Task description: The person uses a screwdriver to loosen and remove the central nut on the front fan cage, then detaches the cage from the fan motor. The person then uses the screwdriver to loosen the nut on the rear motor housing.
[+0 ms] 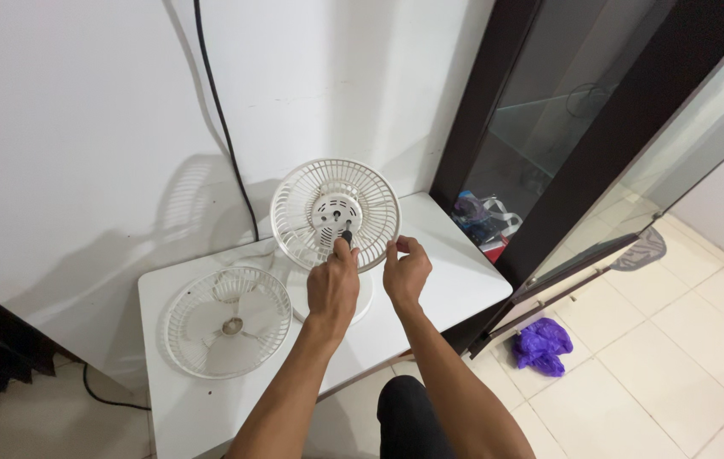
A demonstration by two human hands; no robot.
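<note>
Fan (336, 217), a small white one with its front cover off, stands upright on its round base near the back middle of the white tabletop (455, 280), close to the wall. Starting at the left, the loose front grille (228, 321) lies flat on the tabletop with the pale blades (230, 319) showing through its wires, well apart from both hands. Next comes the left hand (333, 285), its fingers pinched shut around the dark shaft (346, 235) that sticks out of the motor hub at the middle of the rear grille. Just right of it the right hand (405, 274) has thumb and fingers closed on the lower right rim of that rear grille, steadying it. To do this well, I judge the right hand should keep the rim from turning while the left works squarely along the shaft, not sideways, since the thin wires would likely bend under a skewed pull. The fan sits well in from the front edge of the tabletop, and bare surface lies in front of the base. Further right the tabletop ends near a dark-framed glass door (600, 144), with a purple bag (542, 345) on the tiled floor beyond, so room is tighter there
</note>
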